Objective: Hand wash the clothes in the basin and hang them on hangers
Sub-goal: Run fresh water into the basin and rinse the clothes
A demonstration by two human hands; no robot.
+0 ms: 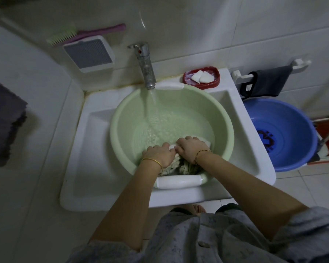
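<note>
A pale green basin (122,114) with white handles sits in the white sink (78,149). Water runs from the chrome tap (145,67) into it. A light, patterned wet garment (180,167) is bunched at the basin's near side. My left hand (159,153) and my right hand (190,147) are side by side, both closed on the garment and pressing it down in the water. Each wrist wears a gold bangle. Most of the garment is hidden under my hands.
A red soap dish (201,77) with two white soap pieces stands behind the basin. A blue basin (285,133) sits on the floor at right, below a dark cloth (268,82) on a rail. A brush (80,34) and grey towel (4,122) are at left.
</note>
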